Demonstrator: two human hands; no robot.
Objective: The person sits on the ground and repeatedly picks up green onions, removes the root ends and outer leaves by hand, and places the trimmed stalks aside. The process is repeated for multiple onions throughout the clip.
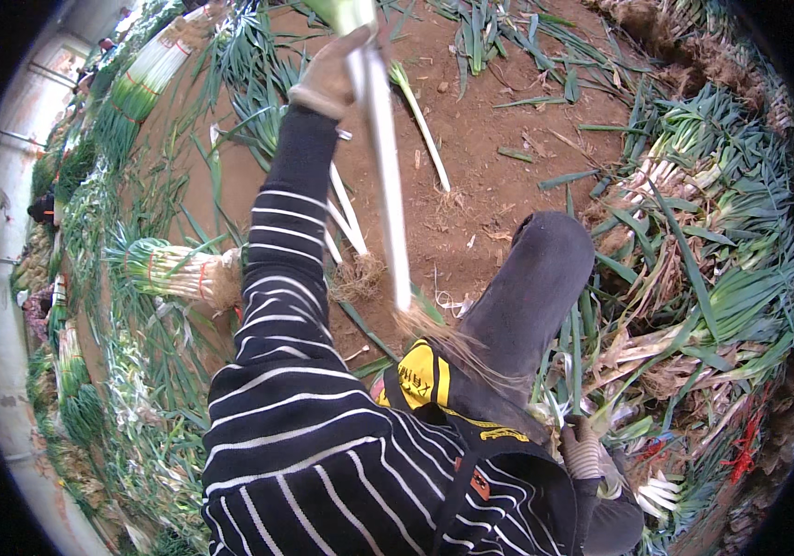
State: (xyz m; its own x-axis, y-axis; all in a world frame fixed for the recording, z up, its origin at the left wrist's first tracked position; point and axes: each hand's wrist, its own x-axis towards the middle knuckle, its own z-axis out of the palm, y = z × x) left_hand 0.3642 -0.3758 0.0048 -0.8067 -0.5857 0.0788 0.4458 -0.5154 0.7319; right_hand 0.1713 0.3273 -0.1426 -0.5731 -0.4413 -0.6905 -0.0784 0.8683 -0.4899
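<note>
My left hand (331, 73), in a pale work glove, is raised far in front of me and grips a long green onion (389, 187). The onion's white stalk hangs down, and its roots (452, 340) trail over my lap; its leaves run out of the picture at the top. Low beside my right leg is my right hand (579, 445), gloved, at the edge of the onion pile (689, 326). Its fingers are partly hidden, so I cannot tell whether it holds anything. A few loose onions (350, 215) lie on the soil beyond my left sleeve, and another onion (421, 128) lies farther right.
A bundle of onions (181, 267) tied with red bands lies to my left. A larger banded bundle (154, 76) lies beyond it. Cut leaves (480, 42) litter the brown soil (501, 146) ahead. Red ties (744, 445) lie at right. People are partly visible along the far left wall.
</note>
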